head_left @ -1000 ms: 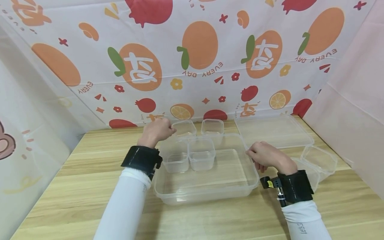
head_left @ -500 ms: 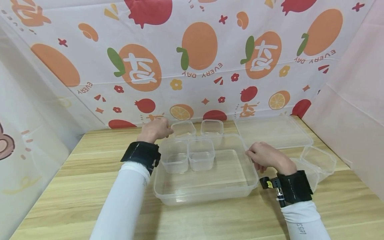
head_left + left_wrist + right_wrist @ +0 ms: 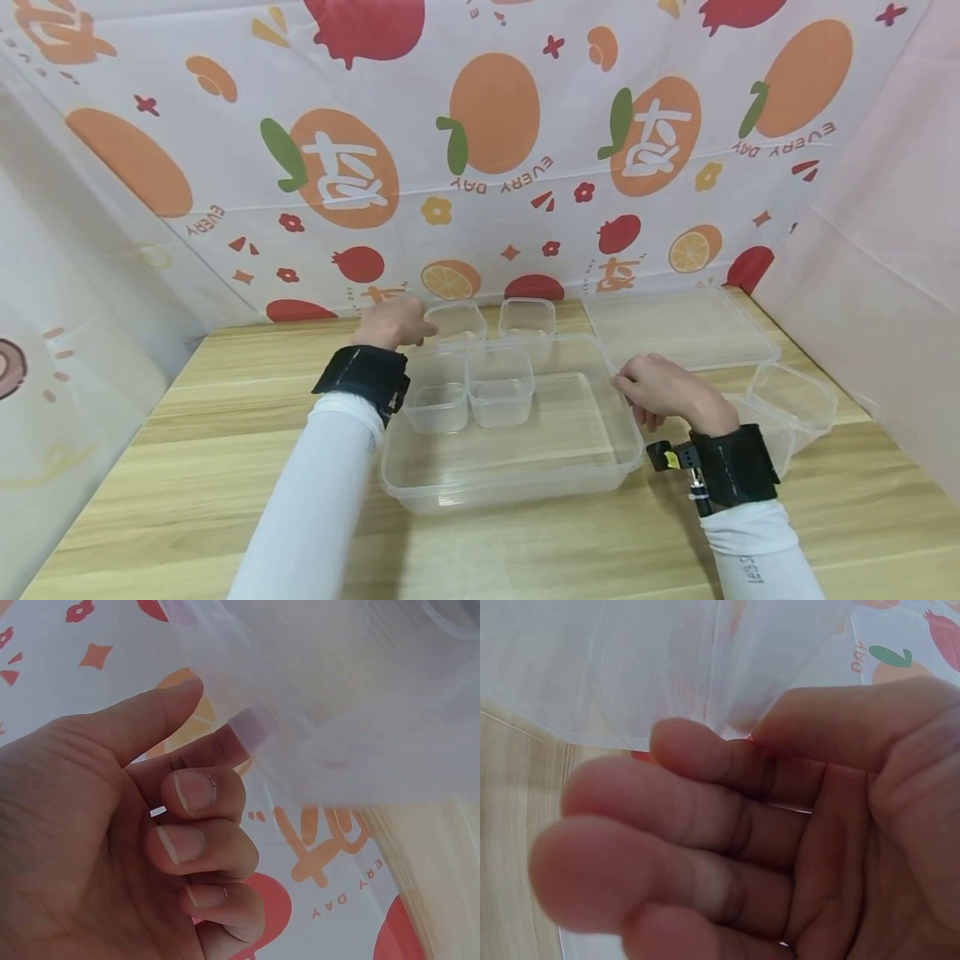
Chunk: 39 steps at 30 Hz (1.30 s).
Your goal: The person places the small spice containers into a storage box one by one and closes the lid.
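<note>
A large clear plastic box (image 3: 517, 479) stands in the middle of the table with two small clear containers (image 3: 501, 404) side by side at its left. My right hand (image 3: 670, 393) grips its right rim between thumb and curled index finger, other fingers bent below. At the back left, my left hand (image 3: 392, 323) is beside a small clear container (image 3: 456, 321) behind the box. In the left wrist view, thumb (image 3: 161, 712) and index finger extend apart, the index fingertip showing through translucent plastic and the thumb tip at its edge. The other fingers curl loosely.
Another small container (image 3: 528, 317) stands at the back. A flat clear lid (image 3: 678, 329) lies at the back right. Two more small containers (image 3: 797, 400) stand together beyond my right hand. A fruit-print cloth (image 3: 495, 200) hangs along the table's back edge.
My left hand shifts back slightly, then right towards the rear left small container, its index finger straightening. The right hand keeps its place on the box rim. The view drifts slightly.
</note>
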Tool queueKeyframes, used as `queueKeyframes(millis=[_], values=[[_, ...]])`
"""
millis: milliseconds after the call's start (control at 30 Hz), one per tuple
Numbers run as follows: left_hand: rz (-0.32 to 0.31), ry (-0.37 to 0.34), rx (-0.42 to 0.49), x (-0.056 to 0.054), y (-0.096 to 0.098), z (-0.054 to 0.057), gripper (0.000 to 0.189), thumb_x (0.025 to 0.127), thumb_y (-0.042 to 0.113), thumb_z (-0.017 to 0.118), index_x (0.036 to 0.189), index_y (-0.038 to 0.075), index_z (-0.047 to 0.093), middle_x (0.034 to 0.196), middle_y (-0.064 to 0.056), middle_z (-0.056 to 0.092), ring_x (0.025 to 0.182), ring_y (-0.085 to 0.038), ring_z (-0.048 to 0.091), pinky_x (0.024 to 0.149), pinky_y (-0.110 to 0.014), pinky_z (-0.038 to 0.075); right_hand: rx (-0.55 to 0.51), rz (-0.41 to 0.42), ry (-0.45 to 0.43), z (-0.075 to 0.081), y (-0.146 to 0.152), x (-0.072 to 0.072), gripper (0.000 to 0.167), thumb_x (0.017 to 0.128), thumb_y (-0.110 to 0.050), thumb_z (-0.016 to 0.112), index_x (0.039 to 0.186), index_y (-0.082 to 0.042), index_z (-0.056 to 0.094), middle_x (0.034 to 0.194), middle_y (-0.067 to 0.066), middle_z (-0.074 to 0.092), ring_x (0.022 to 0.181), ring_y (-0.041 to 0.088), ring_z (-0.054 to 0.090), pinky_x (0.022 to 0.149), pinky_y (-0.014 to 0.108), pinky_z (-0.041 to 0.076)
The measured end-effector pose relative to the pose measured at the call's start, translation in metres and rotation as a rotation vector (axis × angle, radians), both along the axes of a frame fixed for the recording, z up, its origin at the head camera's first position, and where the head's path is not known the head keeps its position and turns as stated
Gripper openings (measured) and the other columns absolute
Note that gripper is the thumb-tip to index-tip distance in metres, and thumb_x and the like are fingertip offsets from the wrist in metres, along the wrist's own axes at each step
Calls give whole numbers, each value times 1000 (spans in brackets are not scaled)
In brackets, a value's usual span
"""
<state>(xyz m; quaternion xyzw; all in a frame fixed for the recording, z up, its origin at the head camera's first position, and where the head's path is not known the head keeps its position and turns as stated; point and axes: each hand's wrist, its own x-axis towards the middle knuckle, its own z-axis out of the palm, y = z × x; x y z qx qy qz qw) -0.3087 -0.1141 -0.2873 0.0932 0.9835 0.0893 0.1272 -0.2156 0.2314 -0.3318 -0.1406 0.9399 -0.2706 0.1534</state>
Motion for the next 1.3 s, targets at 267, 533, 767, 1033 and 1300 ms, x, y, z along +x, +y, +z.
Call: queueKeyframes(millis=[267, 533, 767, 1033, 1300], values=[[21, -18, 5, 0, 4, -4, 28, 95, 27, 57, 98, 2, 69, 81, -8, 61, 80, -28, 55, 79, -45, 41, -4, 4, 3, 0, -1, 0, 40, 102, -14, 47, 63, -6, 55, 51, 1, 54, 42, 14, 56, 47, 28, 50], [55, -27, -6, 1, 5, -7, 35, 95, 26, 57, 119, 1, 63, 93, -11, 61, 83, -28, 56, 71, -39, 46, 2, -2, 3, 2, 0, -1, 40, 102, -15, 46, 63, -7, 55, 51, 1, 54, 43, 14, 56, 47, 28, 51], [57, -51, 27, 0, 5, -11, 32, 95, 22, 56, 116, 0, 65, 91, -11, 65, 80, -26, 57, 69, -37, 45, -3, -5, -3, 0, 1, 0, 41, 102, -14, 45, 63, -6, 55, 51, 1, 53, 43, 14, 56, 47, 29, 51], [62, -69, 34, 0, 6, -12, 32, 92, 14, 53, 118, -1, 64, 89, -11, 57, 81, -27, 54, 67, -35, 41, -5, -10, -5, 0, 0, 1, 40, 102, -15, 47, 64, -6, 56, 52, 1, 53, 43, 13, 55, 47, 28, 51], [58, -64, 19, 0, 5, -12, 33, 93, 16, 53, 120, 0, 63, 84, -9, 55, 78, -26, 54, 65, -34, 40, 2, -10, -8, -1, 1, 0, 41, 102, -14, 45, 62, -6, 55, 51, 1, 53, 42, 13, 56, 47, 29, 51]])
